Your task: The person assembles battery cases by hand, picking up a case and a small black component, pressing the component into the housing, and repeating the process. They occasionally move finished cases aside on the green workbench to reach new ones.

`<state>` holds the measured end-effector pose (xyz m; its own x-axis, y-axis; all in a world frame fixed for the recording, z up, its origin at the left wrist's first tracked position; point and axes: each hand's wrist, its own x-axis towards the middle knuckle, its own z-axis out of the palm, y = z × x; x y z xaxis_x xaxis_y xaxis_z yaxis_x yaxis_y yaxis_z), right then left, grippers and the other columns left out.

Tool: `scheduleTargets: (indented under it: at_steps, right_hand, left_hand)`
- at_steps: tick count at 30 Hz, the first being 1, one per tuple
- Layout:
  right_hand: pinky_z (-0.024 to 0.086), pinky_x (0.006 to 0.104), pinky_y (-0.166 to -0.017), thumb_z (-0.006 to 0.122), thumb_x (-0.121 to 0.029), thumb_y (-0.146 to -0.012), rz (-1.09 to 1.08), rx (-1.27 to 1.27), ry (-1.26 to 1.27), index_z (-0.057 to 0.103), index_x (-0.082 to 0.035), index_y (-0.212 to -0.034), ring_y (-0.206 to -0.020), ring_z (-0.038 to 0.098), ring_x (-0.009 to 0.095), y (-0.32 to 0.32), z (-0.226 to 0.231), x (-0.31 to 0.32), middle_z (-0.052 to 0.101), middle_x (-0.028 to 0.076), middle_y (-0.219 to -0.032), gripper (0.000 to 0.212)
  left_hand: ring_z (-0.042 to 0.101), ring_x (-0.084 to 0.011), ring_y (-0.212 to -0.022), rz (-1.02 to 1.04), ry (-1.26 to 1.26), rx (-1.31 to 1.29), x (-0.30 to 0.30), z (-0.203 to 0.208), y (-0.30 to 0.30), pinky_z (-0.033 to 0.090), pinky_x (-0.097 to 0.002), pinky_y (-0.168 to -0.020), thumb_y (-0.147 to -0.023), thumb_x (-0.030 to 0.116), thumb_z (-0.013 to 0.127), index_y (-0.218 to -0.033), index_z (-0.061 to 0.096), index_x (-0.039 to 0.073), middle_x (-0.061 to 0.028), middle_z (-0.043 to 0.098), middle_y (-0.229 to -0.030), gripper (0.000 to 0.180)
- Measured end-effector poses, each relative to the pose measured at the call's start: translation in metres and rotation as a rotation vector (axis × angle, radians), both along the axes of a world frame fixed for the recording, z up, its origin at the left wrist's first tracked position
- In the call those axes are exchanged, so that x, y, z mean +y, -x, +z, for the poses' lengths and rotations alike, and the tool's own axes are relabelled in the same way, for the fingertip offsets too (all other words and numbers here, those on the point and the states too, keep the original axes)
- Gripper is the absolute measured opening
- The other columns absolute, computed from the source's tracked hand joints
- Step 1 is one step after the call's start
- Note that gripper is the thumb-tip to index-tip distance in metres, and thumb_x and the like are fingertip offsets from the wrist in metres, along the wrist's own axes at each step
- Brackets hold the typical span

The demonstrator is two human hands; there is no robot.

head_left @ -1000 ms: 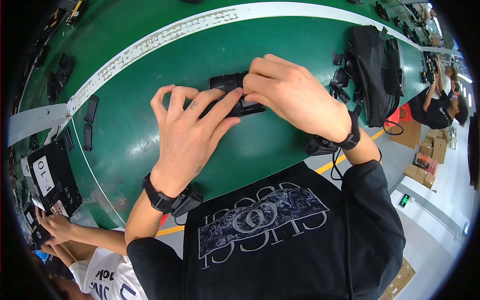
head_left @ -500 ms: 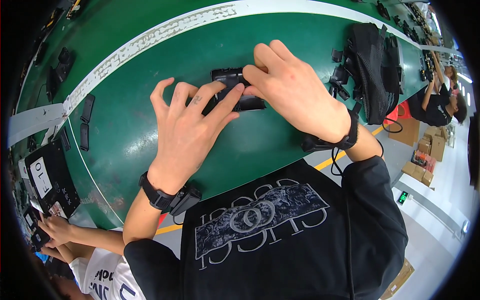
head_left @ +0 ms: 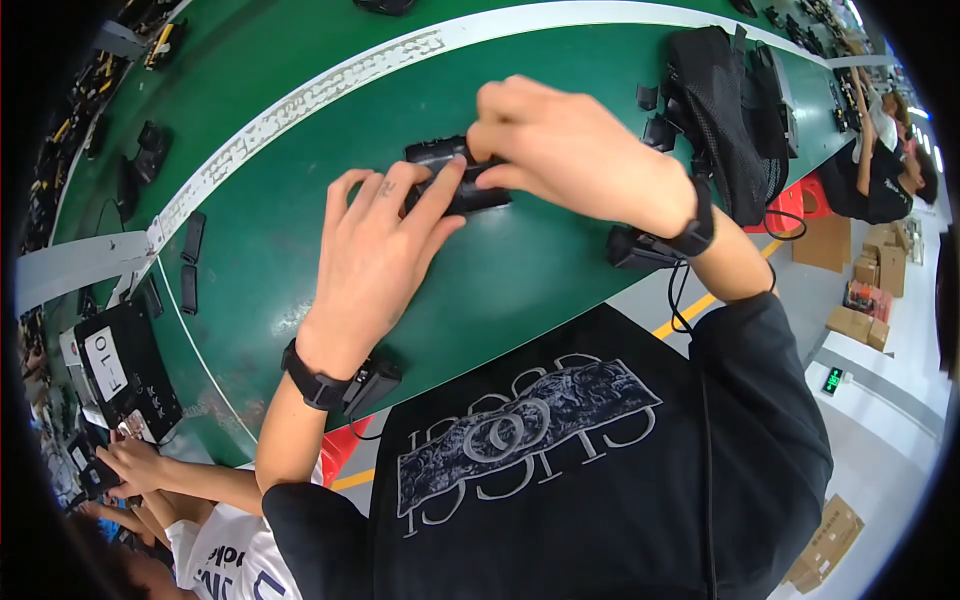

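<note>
A black moulded plastic part lies on the green tabletop, partly covered by my fingers. My left hand grips it from the left and near side, index finger stretched along its top and thumb at the near edge. Over its right end is my right hand, fingers curled into a pinch against the part. What those fingertips hold, if anything, is hidden, and the hand is slightly blurred. Both wrists wear black straps with a small black device; one device hangs below the right wrist.
A black mesh bag and loose black pieces lie at the right. Two slim black pieces are at the left, beyond them a black box. A white strip crosses the far side. A co-worker's hands work at lower left.
The view has shifted slightly. My right hand has turned flatter and drawn left over the part, its fingers more curled. My left hand stays on the part, fingers closer together.
</note>
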<state>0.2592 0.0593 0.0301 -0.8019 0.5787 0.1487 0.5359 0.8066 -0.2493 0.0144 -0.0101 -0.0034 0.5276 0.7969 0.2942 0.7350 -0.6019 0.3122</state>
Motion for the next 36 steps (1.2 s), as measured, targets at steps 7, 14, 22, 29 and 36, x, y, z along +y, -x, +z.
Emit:
scheduleTargets:
  at_steps: [7, 14, 22, 29, 36]
  right_hand:
    - [0.056, 0.0471, -0.082, 0.077, -0.028, -0.097, -0.595, -0.176, -0.204, 0.067, -0.008, -0.118, -0.104, 0.064, 0.036, -0.089, 0.052, -0.008, 0.062, 0.01, -0.102, 0.031]
    - [0.056, 0.0461, -0.084, 0.079, -0.017, -0.091, -0.731, -0.241, -0.15, 0.067, -0.007, -0.117, -0.107, 0.064, 0.033, -0.115, 0.029, -0.02, 0.063, 0.009, -0.102, 0.03]
    - [0.055, 0.0452, -0.083, 0.077, -0.008, -0.09, -0.59, -0.061, -0.142, 0.066, -0.006, -0.116, -0.095, 0.065, 0.033, -0.114, 0.024, 0.001, 0.066, 0.01, -0.097, 0.028]
    - [0.054, 0.0453, -0.082, 0.072, -0.003, -0.092, -0.487, 0.117, -0.014, 0.066, -0.005, -0.108, -0.094, 0.065, 0.034, -0.076, 0.042, 0.004, 0.064, 0.012, -0.096, 0.018]
    - [0.053, 0.0462, -0.08, 0.073, -0.005, -0.092, -0.316, 0.017, 0.065, 0.066, -0.006, -0.1, -0.094, 0.065, 0.035, -0.056, 0.042, 0.007, 0.059, 0.012, -0.096, 0.01]
  left_hand:
    - [0.069, -0.0363, -0.111, 0.392, -0.08, -0.093, 0.097, 0.002, 0.091, 0.056, -0.0481, -0.095, -0.101, 0.02, 0.072, -0.145, 0.066, 0.011, -0.012, 0.067, -0.134, 0.045]
    - [0.069, -0.0386, -0.115, 0.769, -0.371, 0.237, 0.135, 0.028, 0.204, 0.057, -0.0524, -0.097, -0.102, 0.024, 0.068, -0.153, 0.057, 0.017, -0.0142, 0.062, -0.146, 0.053]
    - [0.068, -0.0309, -0.115, 1.003, -0.131, 0.488, 0.129, 0.036, 0.243, 0.052, -0.0593, -0.092, -0.101, 0.044, 0.07, -0.115, 0.078, 0.015, -0.007, 0.072, -0.123, 0.033]
    - [0.071, -0.032, -0.106, 1.02, -0.155, 0.324, 0.149, 0.028, 0.236, 0.052, -0.0585, -0.089, -0.101, 0.039, 0.07, -0.106, 0.079, 0.017, -0.0036, 0.075, -0.108, 0.024]
    - [0.07, -0.035, -0.103, 0.775, -0.167, 0.136, 0.127, 0.024, 0.212, 0.054, -0.049, -0.085, -0.103, 0.024, 0.067, -0.107, 0.076, 0.012, -0.01, 0.074, -0.106, 0.016]
